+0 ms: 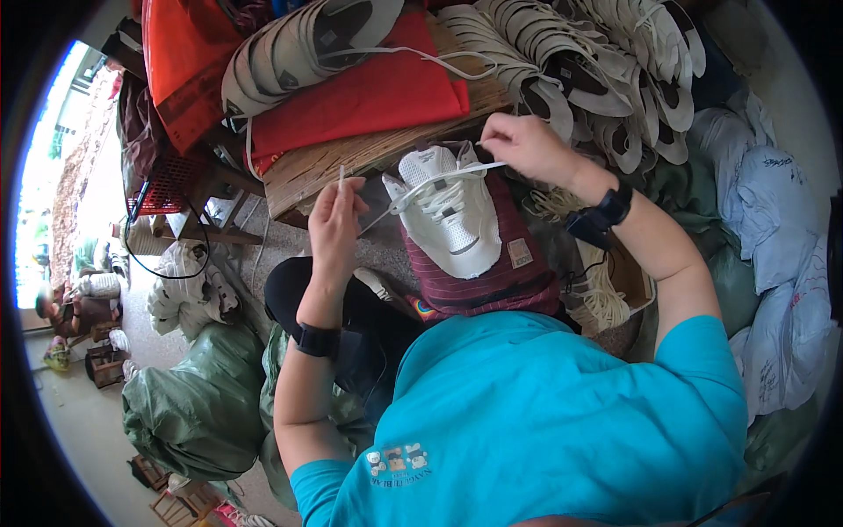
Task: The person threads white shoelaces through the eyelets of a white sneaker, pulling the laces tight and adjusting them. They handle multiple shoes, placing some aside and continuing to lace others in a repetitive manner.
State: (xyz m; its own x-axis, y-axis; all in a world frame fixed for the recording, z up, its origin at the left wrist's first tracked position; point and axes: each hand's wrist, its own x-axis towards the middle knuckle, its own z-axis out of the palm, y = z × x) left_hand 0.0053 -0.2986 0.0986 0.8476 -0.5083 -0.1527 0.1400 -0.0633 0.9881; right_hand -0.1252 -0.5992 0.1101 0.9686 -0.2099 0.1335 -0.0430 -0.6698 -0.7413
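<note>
A white shoe upper [458, 230], with no sole visible, lies on a maroon striped cloth [448, 285] over my lap. Its white shoelace [457, 175] is threaded partway up and stretches across the tongue. My left hand [335, 211] is raised left of the upper, thumb and fingers pinched on one lace end that sticks up above them. Beyond the upper on the right, my right hand [527, 147] is closed in a pinch where the other stretch of lace reaches its fingers. Exactly how the lace sits inside the right fingers is hidden.
A wooden bench [303, 183] ahead bears red cloth [369, 119] and a stack of nested shoe uppers [290, 57]. More stacked uppers [571, 61] stand at the far right. Bundled laces [604, 294] lie by my right side. Green sacks [198, 400] and white sacks [768, 220] flank me.
</note>
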